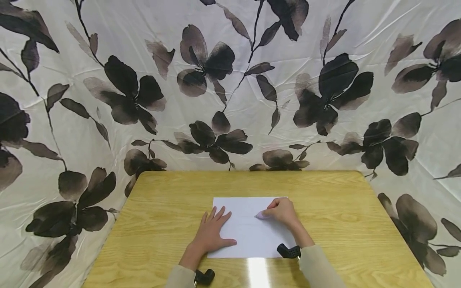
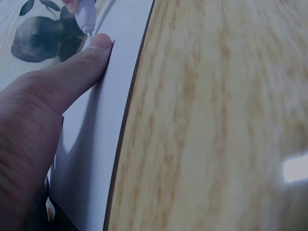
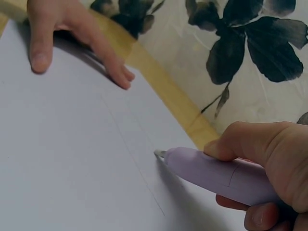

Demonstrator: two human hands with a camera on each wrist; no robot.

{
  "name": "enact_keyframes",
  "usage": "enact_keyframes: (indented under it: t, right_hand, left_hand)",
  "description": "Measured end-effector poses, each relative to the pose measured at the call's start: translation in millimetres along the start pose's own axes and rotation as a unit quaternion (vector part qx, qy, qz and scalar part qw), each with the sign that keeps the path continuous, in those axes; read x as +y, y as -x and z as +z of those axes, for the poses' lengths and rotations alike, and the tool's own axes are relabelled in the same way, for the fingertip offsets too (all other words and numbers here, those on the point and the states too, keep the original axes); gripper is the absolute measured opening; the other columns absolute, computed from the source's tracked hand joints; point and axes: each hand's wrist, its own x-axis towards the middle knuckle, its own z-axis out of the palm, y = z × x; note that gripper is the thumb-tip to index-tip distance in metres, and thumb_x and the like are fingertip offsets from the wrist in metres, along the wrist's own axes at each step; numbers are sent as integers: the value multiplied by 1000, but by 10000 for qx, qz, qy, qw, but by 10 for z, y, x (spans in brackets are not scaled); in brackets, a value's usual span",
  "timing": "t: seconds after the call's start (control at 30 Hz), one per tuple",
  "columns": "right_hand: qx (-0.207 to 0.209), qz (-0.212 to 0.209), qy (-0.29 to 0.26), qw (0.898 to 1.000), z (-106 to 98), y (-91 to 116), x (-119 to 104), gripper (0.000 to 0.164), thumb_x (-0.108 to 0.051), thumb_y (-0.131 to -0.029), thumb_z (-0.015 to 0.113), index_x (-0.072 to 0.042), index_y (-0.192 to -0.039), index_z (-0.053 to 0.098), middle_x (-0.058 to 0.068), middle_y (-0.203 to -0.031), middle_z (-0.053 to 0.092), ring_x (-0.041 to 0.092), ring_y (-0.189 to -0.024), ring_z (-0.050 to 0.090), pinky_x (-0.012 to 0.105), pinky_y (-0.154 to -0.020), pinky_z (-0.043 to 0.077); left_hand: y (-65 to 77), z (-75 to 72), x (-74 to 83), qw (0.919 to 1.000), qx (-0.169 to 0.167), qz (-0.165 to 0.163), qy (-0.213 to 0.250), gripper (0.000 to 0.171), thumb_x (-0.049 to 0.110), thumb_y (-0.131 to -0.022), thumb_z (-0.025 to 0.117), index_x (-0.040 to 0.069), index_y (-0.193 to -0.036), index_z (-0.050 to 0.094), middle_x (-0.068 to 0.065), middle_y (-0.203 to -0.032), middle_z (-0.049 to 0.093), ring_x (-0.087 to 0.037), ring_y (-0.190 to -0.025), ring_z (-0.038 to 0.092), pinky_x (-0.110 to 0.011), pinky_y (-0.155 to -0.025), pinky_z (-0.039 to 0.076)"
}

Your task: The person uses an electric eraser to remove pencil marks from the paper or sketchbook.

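Observation:
A white sheet of paper lies on the wooden table. My left hand rests on its left side, fingers spread and thumb pointing inward along the near edge. In my right hand is a thick lavender pen-shaped tool, gripped between thumb and fingers. Its narrow tip points down at the paper, right of the middle. Two thin, faint, nearly parallel lines run across the sheet, and the tip is at the end of one. The tool's rear end is hidden in my palm.
The wood-grain table extends around the sheet on all sides. Behind it hangs a white cloth printed with dark flowers. Black wrist cameras sit at both of my sleeves. A bright light reflection shows on the near tabletop.

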Motion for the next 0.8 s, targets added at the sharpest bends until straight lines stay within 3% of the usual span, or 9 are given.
enact_keyframes:
  t: [0.47,0.8]
  right_hand:
    - [115,-43,106,9999,-15,23,3,28,-22,-60,93,-10,-64,68,0,-68,62,18,-65,53,30,-54,43]
    - [124,-152,126,9997,14,-8,-35,28,-23,-60,93,-11,-63,68,-1,-66,62,17,-64,54,29,-55,43]
  left_hand:
    - [-24,17,41,9999,-135,21,42,101,82,-72,57,22,-151,38,-7,-159,22,-37,-145,10,-62,-112,6]
    - [6,-40,35,10000,-26,-53,-70,101,80,-71,59,21,-150,40,-8,-158,25,-38,-145,13,-61,-112,8]
